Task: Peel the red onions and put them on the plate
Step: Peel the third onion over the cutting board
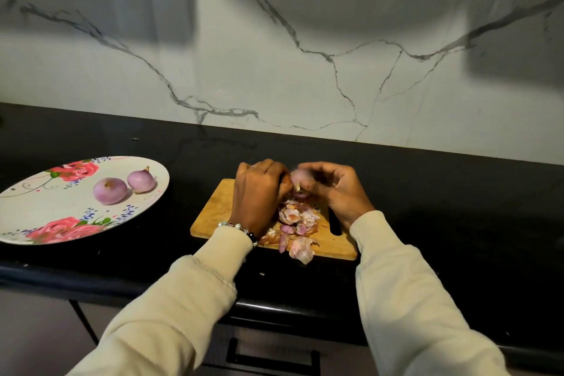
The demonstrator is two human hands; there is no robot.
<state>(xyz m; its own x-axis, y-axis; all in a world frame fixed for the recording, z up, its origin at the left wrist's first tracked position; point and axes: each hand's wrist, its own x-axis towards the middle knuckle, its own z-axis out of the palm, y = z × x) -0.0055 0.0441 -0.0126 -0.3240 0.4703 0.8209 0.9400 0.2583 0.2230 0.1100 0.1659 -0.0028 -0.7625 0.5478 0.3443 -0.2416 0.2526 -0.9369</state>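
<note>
A small red onion is held between both hands above the wooden cutting board. My left hand curls round its left side, and my right hand pinches it from the right. Much of the onion is hidden by my fingers. A heap of pink and brown onion skins lies on the board below my hands. To the left, a white plate with red roses carries two peeled red onions, one nearer and one just behind it.
The black countertop runs under everything, with a marble-patterned wall behind. A few skins overhang the board's near edge. Below the counter's front edge sits a drawer with a dark handle.
</note>
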